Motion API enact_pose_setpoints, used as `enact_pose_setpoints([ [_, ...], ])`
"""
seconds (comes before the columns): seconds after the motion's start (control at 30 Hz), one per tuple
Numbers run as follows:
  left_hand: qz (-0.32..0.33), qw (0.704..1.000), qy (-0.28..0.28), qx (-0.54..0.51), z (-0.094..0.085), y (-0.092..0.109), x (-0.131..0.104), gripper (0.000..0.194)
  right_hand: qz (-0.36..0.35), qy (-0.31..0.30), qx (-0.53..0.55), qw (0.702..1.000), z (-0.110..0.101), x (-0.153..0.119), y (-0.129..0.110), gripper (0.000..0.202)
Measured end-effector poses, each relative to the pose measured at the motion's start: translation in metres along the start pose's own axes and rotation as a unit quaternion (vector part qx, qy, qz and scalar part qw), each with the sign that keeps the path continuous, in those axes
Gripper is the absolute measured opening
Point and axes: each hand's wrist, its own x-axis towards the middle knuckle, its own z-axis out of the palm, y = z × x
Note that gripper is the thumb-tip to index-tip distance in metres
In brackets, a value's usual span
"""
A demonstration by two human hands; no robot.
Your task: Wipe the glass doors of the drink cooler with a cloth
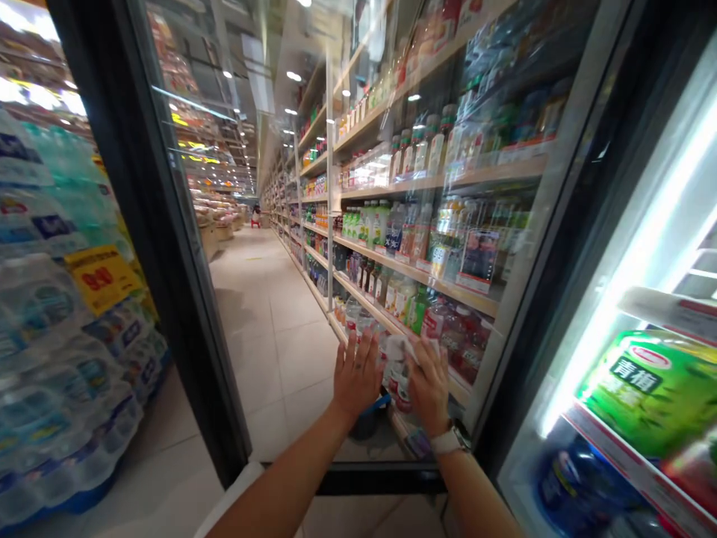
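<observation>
A glass door in a black frame (160, 254) stands in front of me, with both hands against the lower part of its pane. My left hand (357, 373) lies flat there, its fingers stretched out and nothing in it. Just to its right, my right hand (430, 385) presses a crumpled white cloth or tissue (399, 347) to the glass; part of it is hidden under the fingers. A watch with a white band (445, 441) is on the right wrist. Behind the glass, below the hands, a dark container with a blue rim (375, 405) is partly covered.
Packs of bottled water (39, 321) are stacked at the left, with a yellow price sign (104, 278). At the right is a lit cooler shelf with a large green bottle (644, 385). Shelves of drinks and a tiled aisle (252, 299) show in the glass.
</observation>
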Motion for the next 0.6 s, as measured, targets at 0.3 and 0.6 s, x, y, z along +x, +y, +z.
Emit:
enact_pose_setpoints([
  [0.3,0.0,1.0,0.007,-0.005,-0.002,0.002,0.003,0.068,0.215,0.154,-0.085,0.961,-0.017,0.004,0.059,0.048],
  [0.6,0.003,1.0,-0.003,0.02,0.0,-0.001,0.0,0.065,0.043,0.005,0.034,0.998,0.02,-0.005,-0.051,0.043],
])
